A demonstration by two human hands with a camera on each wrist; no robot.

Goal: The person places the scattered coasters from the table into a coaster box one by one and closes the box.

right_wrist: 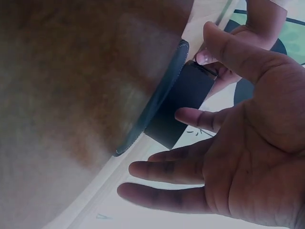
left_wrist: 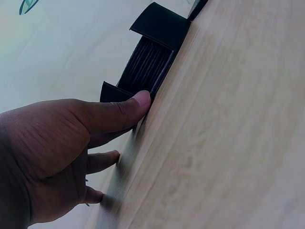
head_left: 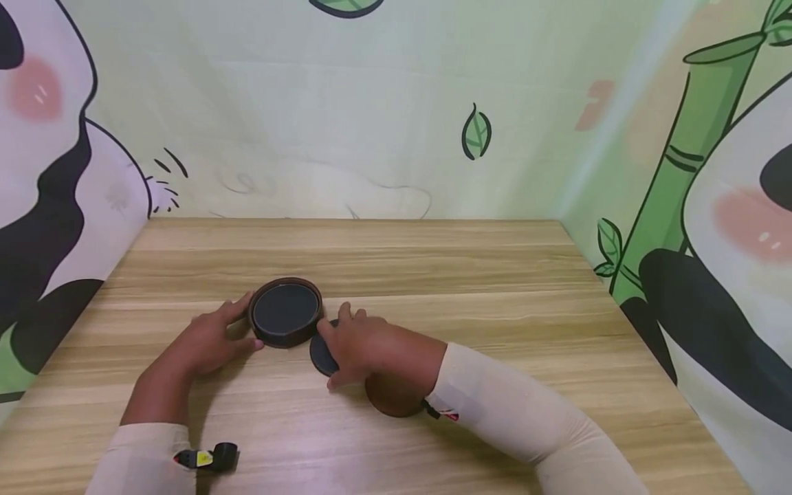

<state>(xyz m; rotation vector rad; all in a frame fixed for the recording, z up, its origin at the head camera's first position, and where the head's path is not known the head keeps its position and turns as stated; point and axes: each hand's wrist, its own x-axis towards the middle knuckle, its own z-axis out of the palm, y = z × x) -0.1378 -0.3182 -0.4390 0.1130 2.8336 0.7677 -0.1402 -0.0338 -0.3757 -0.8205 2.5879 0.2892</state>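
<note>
A round dark coaster holder point(head_left: 286, 311) with a brown rim sits on the table, a black disc showing on top. My left hand point(head_left: 213, 340) grips its left side, thumb near the bottom edge. In the left wrist view, stacked coasters point(left_wrist: 145, 64) show through a gap in the holder's wall. My right hand point(head_left: 359, 347) is spread over a black coaster point(head_left: 323, 354) with a stitched edge, right beside the holder. In the right wrist view its fingers are extended; firm contact cannot be told. A brown round coaster point(head_left: 392, 399) lies partly hidden under the right wrist.
The wood-grain table point(head_left: 445, 268) meets a pale green backdrop point(head_left: 396, 137) at its far edge. Printed pandas and a bamboo stem point(head_left: 693, 137) decorate the side walls. Small dark wrist devices point(head_left: 224, 457) are strapped over both sleeves.
</note>
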